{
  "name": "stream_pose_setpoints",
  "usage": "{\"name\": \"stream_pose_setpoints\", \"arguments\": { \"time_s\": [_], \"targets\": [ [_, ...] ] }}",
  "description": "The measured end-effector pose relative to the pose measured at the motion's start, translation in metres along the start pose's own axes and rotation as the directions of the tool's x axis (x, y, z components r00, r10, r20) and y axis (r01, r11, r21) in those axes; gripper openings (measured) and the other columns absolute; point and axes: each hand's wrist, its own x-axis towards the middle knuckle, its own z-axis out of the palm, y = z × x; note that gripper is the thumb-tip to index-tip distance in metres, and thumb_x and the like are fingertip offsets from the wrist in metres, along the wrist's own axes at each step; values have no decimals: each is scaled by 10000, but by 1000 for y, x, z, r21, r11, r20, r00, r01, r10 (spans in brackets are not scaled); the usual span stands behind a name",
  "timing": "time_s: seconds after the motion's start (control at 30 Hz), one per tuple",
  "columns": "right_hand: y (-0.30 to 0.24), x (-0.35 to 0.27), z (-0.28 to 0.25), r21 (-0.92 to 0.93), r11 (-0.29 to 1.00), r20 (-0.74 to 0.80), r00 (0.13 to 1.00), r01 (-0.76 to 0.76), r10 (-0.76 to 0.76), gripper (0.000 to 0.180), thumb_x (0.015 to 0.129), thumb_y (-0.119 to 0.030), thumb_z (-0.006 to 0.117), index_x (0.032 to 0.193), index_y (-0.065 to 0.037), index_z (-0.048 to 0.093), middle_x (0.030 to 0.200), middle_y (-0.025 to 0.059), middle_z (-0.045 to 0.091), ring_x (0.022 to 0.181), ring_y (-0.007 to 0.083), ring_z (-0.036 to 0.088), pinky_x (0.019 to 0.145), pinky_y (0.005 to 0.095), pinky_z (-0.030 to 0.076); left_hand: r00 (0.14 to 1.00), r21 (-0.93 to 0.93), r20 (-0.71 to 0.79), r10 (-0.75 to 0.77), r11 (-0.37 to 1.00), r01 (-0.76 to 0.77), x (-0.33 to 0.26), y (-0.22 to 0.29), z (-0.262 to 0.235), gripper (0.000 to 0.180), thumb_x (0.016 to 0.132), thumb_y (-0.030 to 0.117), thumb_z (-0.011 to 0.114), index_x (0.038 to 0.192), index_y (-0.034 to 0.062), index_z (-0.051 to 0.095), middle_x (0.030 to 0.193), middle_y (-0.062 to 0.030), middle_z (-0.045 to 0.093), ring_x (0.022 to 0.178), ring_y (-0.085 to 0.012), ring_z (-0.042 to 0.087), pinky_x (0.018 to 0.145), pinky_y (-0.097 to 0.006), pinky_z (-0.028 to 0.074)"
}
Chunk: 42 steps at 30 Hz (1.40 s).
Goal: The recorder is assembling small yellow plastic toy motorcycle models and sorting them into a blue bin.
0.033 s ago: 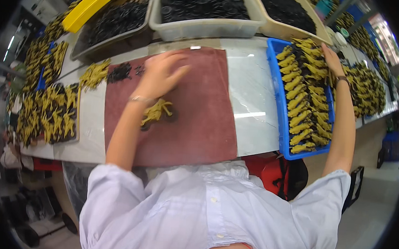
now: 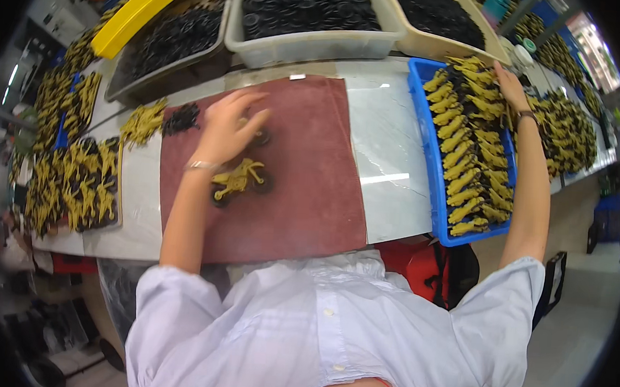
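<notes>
On the maroon mat [image 2: 310,193], the left hand [image 2: 229,128] is spreading loosely over a black wheel [image 2: 261,138], gripping nothing firmly, just beyond an assembled yellow toy motorcycle [image 2: 238,180]. The right hand [image 2: 509,86] is reaching right of the mat into the blue tray [image 2: 426,151], seemingly for a yellow frame; its grip is hidden.

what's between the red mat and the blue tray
Only bare marble tabletop lies between red mat and blue tray, seen in the head view.

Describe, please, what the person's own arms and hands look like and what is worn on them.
Both forearms are bare; short sleeves of a white button-up shirt end above the elbows. The left hand has a thin, light bracelet at its wrist. The right hand has a darker band or watch at its wrist. No gloves on either hand.
</notes>
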Motion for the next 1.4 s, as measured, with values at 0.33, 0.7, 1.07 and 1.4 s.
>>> {"name": "stream_pose_setpoints", "arguments": {
  "time_s": [0.33,0.7,1.07,1.4],
  "targets": [
    [-45,42,9,-167,985,28,998,-43,48,606,832,-617,640,668,-36,693,562,51,577,486,176,512,503,351,396,970,7,42,-238,971,238,-70,-41,-12,436,807,187,733,1183,0,618,1121,-163,657,1028,-299,634,892,-371,495],
    [-55,31,-23,201,953,329,932,-228,154,728,763,-218,805,1401,-95,476,1326,59,531,1171,183,510,938,373,438,952,-54,-10,-306,951,305,-74,-35,-8,446,798,135,723,1202,-13,606,1132,-154,632,1067,-287,619,925,-360,484],
    [-27,32,-49,285,945,510,860,-160,-8,472,887,-268,721,1308,-148,547,1232,13,597,1183,151,518,993,393,413,938,-86,-15,-347,935,345,-71,-29,-5,441,802,98,715,1213,-19,605,1154,-149,633,1093,-264,616,952,-350,475],
    [-38,22,-55,308,951,515,844,-16,-152,393,870,-341,734,1216,-214,599,1156,-19,615,1105,138,538,910,393,429,939,-94,-30,-342,936,338,-73,-34,-1,414,816,88,710,1209,6,613,1158,-132,632,1093,-246,610,951,-342,469]
  ]
}}
